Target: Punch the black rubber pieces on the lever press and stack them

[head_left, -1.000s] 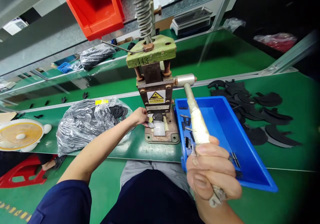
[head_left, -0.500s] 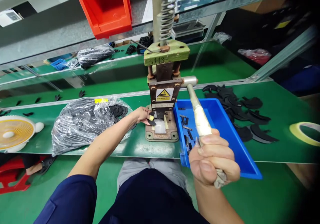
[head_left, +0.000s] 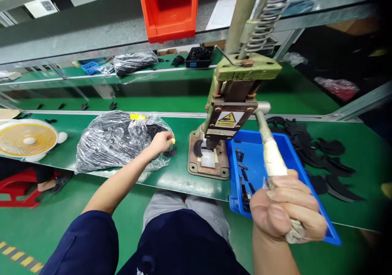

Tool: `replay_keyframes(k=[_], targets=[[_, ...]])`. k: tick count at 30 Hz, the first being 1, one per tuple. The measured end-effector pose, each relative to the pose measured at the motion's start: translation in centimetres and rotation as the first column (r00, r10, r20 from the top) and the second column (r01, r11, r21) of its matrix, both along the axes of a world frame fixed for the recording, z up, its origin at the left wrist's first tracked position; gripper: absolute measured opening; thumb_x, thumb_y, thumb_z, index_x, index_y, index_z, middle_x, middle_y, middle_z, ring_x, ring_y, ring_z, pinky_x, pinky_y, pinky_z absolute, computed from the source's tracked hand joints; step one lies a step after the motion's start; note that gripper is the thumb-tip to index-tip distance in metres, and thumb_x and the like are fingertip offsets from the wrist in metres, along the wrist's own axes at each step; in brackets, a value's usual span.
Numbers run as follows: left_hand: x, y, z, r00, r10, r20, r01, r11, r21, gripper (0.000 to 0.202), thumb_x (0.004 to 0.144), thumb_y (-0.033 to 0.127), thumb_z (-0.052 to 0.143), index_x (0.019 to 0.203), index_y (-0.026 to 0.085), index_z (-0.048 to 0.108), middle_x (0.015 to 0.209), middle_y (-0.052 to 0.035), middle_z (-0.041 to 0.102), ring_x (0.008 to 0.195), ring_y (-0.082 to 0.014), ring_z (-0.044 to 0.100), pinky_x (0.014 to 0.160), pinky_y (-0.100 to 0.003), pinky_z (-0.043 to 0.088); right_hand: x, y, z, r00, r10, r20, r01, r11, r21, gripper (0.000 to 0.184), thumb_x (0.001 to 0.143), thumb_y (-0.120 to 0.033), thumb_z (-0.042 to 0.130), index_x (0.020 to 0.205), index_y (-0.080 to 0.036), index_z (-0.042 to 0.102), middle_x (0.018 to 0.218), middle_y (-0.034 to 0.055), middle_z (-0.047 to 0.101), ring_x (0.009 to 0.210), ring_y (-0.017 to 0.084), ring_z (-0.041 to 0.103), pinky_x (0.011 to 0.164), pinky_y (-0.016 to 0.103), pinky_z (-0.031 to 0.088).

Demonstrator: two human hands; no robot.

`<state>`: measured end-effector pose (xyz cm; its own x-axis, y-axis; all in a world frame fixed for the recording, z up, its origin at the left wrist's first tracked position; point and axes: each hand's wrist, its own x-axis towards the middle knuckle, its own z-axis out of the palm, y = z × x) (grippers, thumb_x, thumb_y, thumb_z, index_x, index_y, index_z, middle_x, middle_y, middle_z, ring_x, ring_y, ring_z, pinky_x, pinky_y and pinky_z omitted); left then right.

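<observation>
My right hand (head_left: 290, 209) is wrapped around the lever handle (head_left: 274, 156) of a hand press (head_left: 226, 119); the lever slopes down toward me. On the press base, beside the white block (head_left: 208, 159) under the ram, lies a curved black piece (head_left: 198, 148). My left hand (head_left: 161, 142) is at the right end of a clear plastic bag (head_left: 107, 144) full of black pieces. Its fingers are pinched together, with something yellow (head_left: 173, 141) at the tips; what they hold, if anything, I cannot make out. Just below them lies another black piece (head_left: 170, 152).
A blue tray (head_left: 254, 144) with small black parts stands right of the press, with a pile of curved black pieces (head_left: 327, 156) beyond. A fan (head_left: 29, 138) lies at left. An orange bin (head_left: 170, 13) sits on the shelf above; a black bin (head_left: 199, 58) stands behind.
My left hand has moved left from the press to the bag, and a black piece now lies on the press base. My right hand still grips the lever. The view has shifted.
</observation>
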<state>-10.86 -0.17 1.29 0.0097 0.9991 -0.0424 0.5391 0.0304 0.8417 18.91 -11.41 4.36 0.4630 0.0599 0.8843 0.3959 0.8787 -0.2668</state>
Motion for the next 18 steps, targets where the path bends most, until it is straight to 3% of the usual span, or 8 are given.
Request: replay_keyframes(k=[2, 4, 6, 8, 13, 15, 18], targets=[[-0.7, -2.5, -0.6, 0.966, -0.088, -0.245, 0.100, 0.994, 0.037, 0.011, 0.069, 0.010, 0.069, 0.076, 0.018, 0.072, 0.078, -0.0070, 0.066, 0.079, -0.0207, 0.062, 0.081, -0.028, 0.051, -0.1, 0.2, 0.0, 1.000, -0.007, -0.010, 0.008, 1.000, 0.016, 0.038, 0.073, -0.024, 0.063, 0.054, -0.022, 0.030, 0.056, -0.0049, 0.051, 0.057, 0.015, 0.055, 0.074, 0.043, 0.054], [-0.4, -4.6, -1.5, 0.855, -0.162, -0.492, 0.194, 0.981, 0.015, 0.018, 0.076, 0.012, 0.063, 0.090, 0.016, 0.073, 0.096, -0.0109, 0.066, 0.091, -0.0242, 0.061, 0.092, -0.034, 0.049, -0.1, 0.1, 0.0, 1.000, -0.009, -0.012, 0.009, 1.000, 0.008, 0.039, 0.074, -0.025, 0.064, 0.054, -0.022, 0.030, 0.056, -0.0052, 0.051, 0.057, 0.015, 0.055, 0.074, 0.043, 0.053], [0.4, -6.4, -2.3, 0.742, -0.204, -0.639, 0.259, 0.966, -0.009, 0.023, 0.082, 0.016, 0.059, 0.101, 0.014, 0.071, 0.108, -0.0139, 0.062, 0.098, -0.0264, 0.059, 0.097, -0.039, 0.047, 0.0, -0.1, 0.0, 1.000, -0.007, 0.000, 0.007, 1.000, -0.023, 0.039, 0.075, -0.026, 0.064, 0.054, -0.022, 0.032, 0.056, -0.0050, 0.052, 0.059, 0.015, 0.057, 0.072, 0.043, 0.053], [1.5, -8.0, -2.9, 0.694, -0.234, -0.681, 0.315, 0.949, -0.006, 0.025, 0.087, 0.024, 0.059, 0.107, 0.014, 0.069, 0.113, -0.0149, 0.058, 0.101, -0.0277, 0.057, 0.097, -0.042, 0.048, 0.1, -0.3, 0.0, 1.000, -0.001, 0.016, 0.001, 0.999, -0.054, 0.037, 0.076, -0.026, 0.064, 0.054, -0.022, 0.034, 0.057, -0.0048, 0.053, 0.061, 0.016, 0.058, 0.073, 0.044, 0.053], [3.2, -12.3, -4.1, 0.692, -0.307, -0.653, 0.447, 0.893, 0.053, 0.050, 0.084, 0.050, 0.066, 0.120, 0.015, 0.063, 0.124, -0.0172, 0.052, 0.112, -0.0328, 0.053, 0.100, -0.049, 0.047, 0.4, -0.9, -0.1, 0.999, 0.004, 0.043, 0.001, 0.995, -0.101, 0.032, 0.077, -0.024, 0.063, 0.056, -0.021, 0.038, 0.062, -0.0054, 0.057, 0.066, 0.015, 0.060, 0.082, 0.045, 0.054], [3.2, -13.9, -4.7, 0.698, -0.311, -0.645, 0.466, 0.881, 0.080, 0.057, 0.080, 0.051, 0.071, 0.124, 0.015, 0.061, 0.124, -0.0179, 0.052, 0.114, -0.0347, 0.052, 0.101, -0.051, 0.046, 0.5, -1.0, -0.1, 0.998, 0.002, 0.059, 0.005, 0.992, -0.125, 0.031, 0.077, -0.023, 0.063, 0.057, -0.021, 0.040, 0.062, -0.0056, 0.057, 0.067, 0.015, 0.061, 0.083, 0.046, 0.055], [2.9, -15.8, -5.4, 0.712, -0.309, -0.631, 0.484, 0.867, 0.122, 0.048, 0.083, 0.037, 0.070, 0.125, 0.017, 0.061, 0.124, -0.0169, 0.055, 0.117, -0.0345, 0.052, 0.101, -0.051, 0.047, 0.6, -1.2, -0.2, 0.998, 0.001, 0.070, 0.009, 0.989, -0.146, 0.030, 0.079, -0.024, 0.062, 0.058, -0.022, 0.041, 0.063, -0.0056, 0.057, 0.069, 0.015, 0.061, 0.083, 0.048, 0.055]])
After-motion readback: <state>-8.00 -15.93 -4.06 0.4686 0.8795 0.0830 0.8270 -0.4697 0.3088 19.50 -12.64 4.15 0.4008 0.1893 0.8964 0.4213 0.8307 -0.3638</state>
